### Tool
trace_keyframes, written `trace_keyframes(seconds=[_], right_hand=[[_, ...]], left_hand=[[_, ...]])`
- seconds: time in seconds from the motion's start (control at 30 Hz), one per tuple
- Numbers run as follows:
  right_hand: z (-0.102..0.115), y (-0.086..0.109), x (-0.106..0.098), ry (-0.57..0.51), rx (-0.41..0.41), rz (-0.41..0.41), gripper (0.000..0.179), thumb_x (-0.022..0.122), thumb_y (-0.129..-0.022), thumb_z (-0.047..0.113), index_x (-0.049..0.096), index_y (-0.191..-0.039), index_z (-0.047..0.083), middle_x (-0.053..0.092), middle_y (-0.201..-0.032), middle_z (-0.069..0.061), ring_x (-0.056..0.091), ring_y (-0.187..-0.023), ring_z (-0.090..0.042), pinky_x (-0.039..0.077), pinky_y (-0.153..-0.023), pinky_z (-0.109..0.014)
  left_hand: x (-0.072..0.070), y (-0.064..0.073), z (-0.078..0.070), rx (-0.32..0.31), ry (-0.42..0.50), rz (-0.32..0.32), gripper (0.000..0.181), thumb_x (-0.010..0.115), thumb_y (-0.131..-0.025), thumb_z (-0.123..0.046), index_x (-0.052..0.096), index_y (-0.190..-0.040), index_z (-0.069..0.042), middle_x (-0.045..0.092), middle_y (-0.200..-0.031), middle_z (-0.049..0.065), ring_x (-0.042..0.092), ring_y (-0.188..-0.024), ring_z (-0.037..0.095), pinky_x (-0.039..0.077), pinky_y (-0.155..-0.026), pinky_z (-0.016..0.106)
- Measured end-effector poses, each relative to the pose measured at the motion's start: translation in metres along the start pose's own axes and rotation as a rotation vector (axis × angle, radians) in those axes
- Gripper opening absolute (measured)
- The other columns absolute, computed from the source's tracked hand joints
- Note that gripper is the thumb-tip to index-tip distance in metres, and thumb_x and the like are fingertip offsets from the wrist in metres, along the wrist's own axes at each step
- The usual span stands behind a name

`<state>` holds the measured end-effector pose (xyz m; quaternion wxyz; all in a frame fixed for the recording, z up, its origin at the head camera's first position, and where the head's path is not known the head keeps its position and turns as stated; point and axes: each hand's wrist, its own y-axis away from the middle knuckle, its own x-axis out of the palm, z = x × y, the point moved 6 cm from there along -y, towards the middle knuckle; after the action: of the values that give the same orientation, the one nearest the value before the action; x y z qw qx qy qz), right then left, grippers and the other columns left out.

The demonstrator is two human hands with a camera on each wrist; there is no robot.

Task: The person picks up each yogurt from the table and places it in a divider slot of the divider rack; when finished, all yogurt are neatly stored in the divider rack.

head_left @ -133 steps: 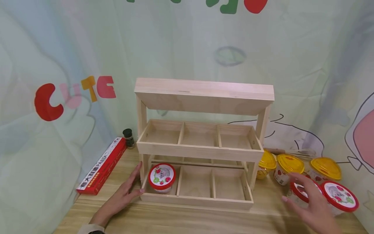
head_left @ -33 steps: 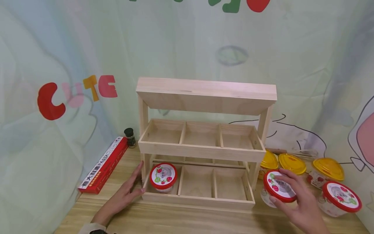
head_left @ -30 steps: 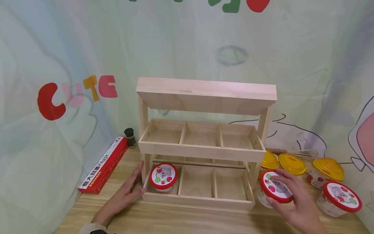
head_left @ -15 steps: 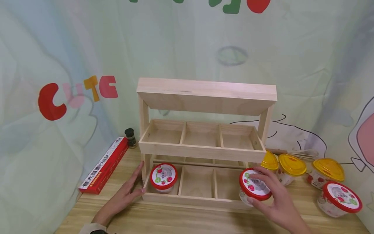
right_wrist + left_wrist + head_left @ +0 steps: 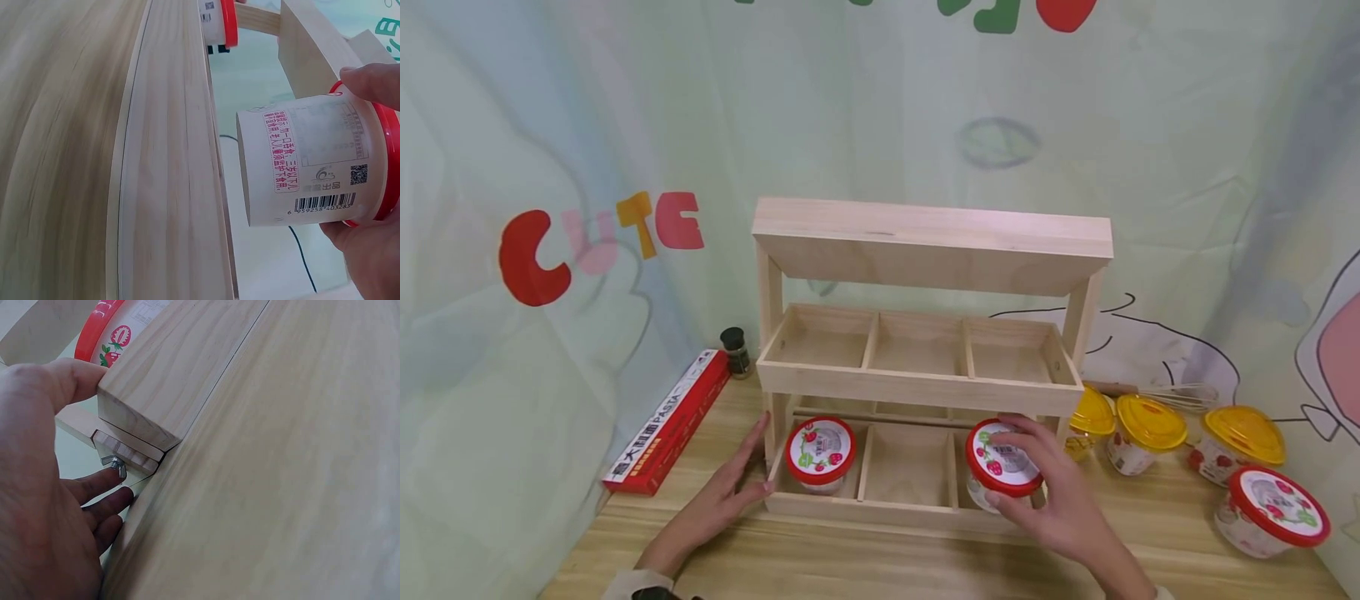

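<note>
My right hand grips a red-lidded cup by its lid rim, thumb in front and fingers behind. That cup is over the right compartment of the lower tray of a wooden rack. In the right wrist view, the base of the held cup is apart from the tray's front board. A matching cup stands in the left compartment. My left hand rests at the rack's left side, thumb touching the tray's front corner and relaxed fingers by the post, near a wing nut.
The upper tray has three bare compartments. To the right stand several yellow-lidded cups, another red-lidded cup and a whisk. A red pasta box and a small black-capped jar lie left.
My right hand took the red-lidded cup from beside the other one at the right and carried it left to above the tray's right compartment. The left hand stays at the rack.
</note>
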<state>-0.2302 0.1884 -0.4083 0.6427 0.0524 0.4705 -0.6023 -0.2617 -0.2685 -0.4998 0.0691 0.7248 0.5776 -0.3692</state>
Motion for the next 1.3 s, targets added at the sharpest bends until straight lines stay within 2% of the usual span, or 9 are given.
trace_keyframes(seconds=[0.17,0.37,0.6,0.77,0.9,1.13,1.3], right_hand=[[0.007,-0.010,0.016,-0.048,-0.041,-0.001,0.062,0.094,-0.080,0.028,0.065,-0.135,0.036,0.057,-0.155,0.005,0.057,-0.132,-0.020,0.061,-0.097,-0.029],[0.019,-0.021,0.037,-0.113,-0.106,0.002,0.059,0.093,-0.080,0.025,0.068,-0.132,0.031,0.059,-0.154,-0.002,0.061,-0.130,-0.026,0.061,-0.096,-0.031],[0.027,-0.035,0.060,-0.147,-0.164,-0.007,0.053,0.091,-0.080,0.022,0.069,-0.128,0.026,0.062,-0.149,-0.005,0.064,-0.124,-0.022,0.060,-0.090,-0.028],[0.031,-0.041,0.072,-0.166,-0.154,0.002,0.051,0.090,-0.081,0.025,0.069,-0.128,0.025,0.062,-0.145,-0.005,0.063,-0.120,-0.019,0.060,-0.086,-0.026],[0.033,-0.045,0.083,-0.181,-0.143,0.026,0.050,0.090,-0.081,0.026,0.070,-0.127,0.025,0.062,-0.147,-0.005,0.064,-0.122,-0.021,0.060,-0.088,-0.027],[0.033,-0.048,0.104,-0.208,-0.112,0.098,0.048,0.090,-0.082,0.024,0.071,-0.125,0.025,0.058,-0.154,-0.008,0.062,-0.131,-0.027,0.059,-0.097,-0.031],[0.033,-0.048,0.113,-0.183,-0.100,0.116,0.047,0.091,-0.082,0.028,0.071,-0.125,0.026,0.058,-0.155,-0.009,0.061,-0.133,-0.029,0.059,-0.101,-0.036]], left_hand=[[0.000,0.000,0.002,-0.002,-0.003,-0.003,0.093,0.069,-0.102,-0.019,0.011,-0.175,-0.027,0.044,-0.168,0.022,0.026,-0.146,-0.020,0.025,-0.117,0.010],[0.001,0.000,0.000,0.014,0.024,0.000,0.093,0.068,-0.102,-0.017,0.010,-0.175,-0.025,0.039,-0.170,0.027,0.022,-0.146,-0.021,0.017,-0.114,0.003],[0.000,0.000,0.000,-0.006,-0.012,-0.001,0.093,0.068,-0.102,-0.020,0.011,-0.175,-0.027,0.040,-0.170,0.024,0.026,-0.148,-0.016,0.023,-0.116,0.009],[0.001,0.000,0.000,-0.009,-0.007,0.001,0.093,0.068,-0.102,-0.020,0.011,-0.175,-0.027,0.039,-0.171,0.024,0.024,-0.148,-0.017,0.021,-0.116,0.007],[0.000,0.000,0.001,-0.017,-0.006,0.004,0.093,0.068,-0.102,-0.021,0.011,-0.175,-0.029,0.038,-0.172,0.024,0.023,-0.148,-0.017,0.020,-0.115,0.006],[-0.001,0.000,0.001,-0.039,-0.039,0.003,0.093,0.068,-0.102,-0.023,0.010,-0.175,-0.030,0.039,-0.172,0.022,0.031,-0.154,-0.003,0.026,-0.118,0.013],[0.000,0.000,-0.001,-0.035,-0.043,0.003,0.093,0.068,-0.102,-0.022,0.010,-0.175,-0.028,0.040,-0.171,0.023,0.032,-0.154,0.000,0.027,-0.119,0.015]])
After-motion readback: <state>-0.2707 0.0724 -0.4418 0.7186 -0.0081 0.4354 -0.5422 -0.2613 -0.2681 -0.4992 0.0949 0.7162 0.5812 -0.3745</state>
